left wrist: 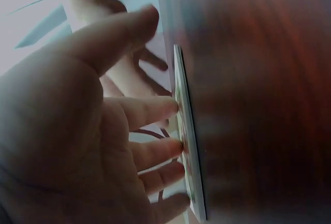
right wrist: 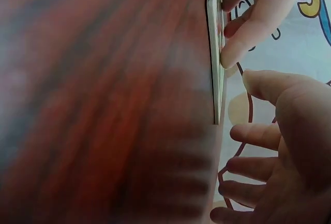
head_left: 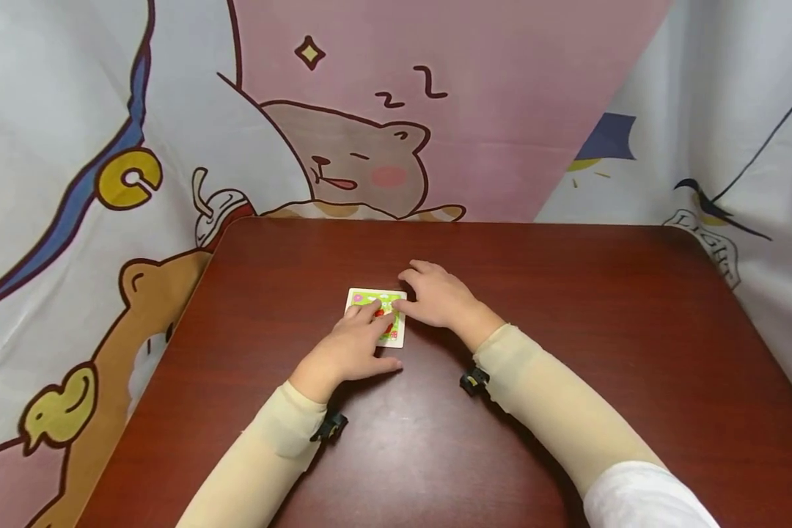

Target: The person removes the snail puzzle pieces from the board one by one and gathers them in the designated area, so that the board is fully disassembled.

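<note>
A thin square board (head_left: 398, 324) with a white border and a green, red and pink picture lies flat on the table. My left hand (head_left: 348, 347) reaches over it, fingers spread, with the fingertips resting on the picture and the thumb off to the near side. Seen edge-on in the left wrist view, the board (left wrist: 192, 146) meets those fingertips. At its right edge is my right hand (head_left: 441, 297), fingers extended and holding nothing. Its thumb overlaps the board's right border in the head view; the right wrist view shows the thumb (right wrist: 264, 84) apart from the surface.
The dark red-brown wooden table (head_left: 567, 308) spreads around the board on every side. Behind and to the left hangs a cartoon-printed cloth (head_left: 501, 110). Each wrist carries a small black camera (head_left: 330, 427) over a beige sleeve.
</note>
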`<state>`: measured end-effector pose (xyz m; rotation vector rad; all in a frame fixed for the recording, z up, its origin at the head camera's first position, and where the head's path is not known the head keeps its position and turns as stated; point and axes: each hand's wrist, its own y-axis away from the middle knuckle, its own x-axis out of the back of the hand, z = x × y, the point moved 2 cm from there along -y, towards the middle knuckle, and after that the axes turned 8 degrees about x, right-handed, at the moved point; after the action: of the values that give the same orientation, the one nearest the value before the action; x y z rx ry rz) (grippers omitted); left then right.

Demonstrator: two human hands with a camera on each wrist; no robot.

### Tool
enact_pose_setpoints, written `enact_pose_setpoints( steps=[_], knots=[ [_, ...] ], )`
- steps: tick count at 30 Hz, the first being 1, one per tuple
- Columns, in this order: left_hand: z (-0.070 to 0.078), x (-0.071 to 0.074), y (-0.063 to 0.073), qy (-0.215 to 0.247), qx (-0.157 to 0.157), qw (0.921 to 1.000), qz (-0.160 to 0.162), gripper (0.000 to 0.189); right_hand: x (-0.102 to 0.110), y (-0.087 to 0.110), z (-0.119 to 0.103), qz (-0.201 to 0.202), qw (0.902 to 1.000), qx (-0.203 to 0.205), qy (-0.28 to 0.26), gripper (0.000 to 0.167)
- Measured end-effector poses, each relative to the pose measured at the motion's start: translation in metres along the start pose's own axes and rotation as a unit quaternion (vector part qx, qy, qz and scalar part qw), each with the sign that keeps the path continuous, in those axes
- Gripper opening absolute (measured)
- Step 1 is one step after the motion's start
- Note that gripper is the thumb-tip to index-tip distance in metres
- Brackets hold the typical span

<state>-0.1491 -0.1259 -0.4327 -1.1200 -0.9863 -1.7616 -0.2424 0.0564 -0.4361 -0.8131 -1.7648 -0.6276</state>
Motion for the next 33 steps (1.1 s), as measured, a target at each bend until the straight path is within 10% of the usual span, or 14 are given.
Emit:
enact_pose_setpoints(
  steps=[7, 33],
  knots=[
    [0.009, -0.004, 0.007, -0.027, 0.05, 0.9975, -0.042, 0.094, 0.002, -0.015, -0.005, 0.007, 0.9993, 0.033, -0.019, 0.051],
    [0.012, -0.016, 0.007, -0.014, 0.082, 0.9944, -0.066, 0.1, -0.01, -0.055, -0.025, -0.027, 0.9879, 0.127, -0.085, 0.025]
  ],
)
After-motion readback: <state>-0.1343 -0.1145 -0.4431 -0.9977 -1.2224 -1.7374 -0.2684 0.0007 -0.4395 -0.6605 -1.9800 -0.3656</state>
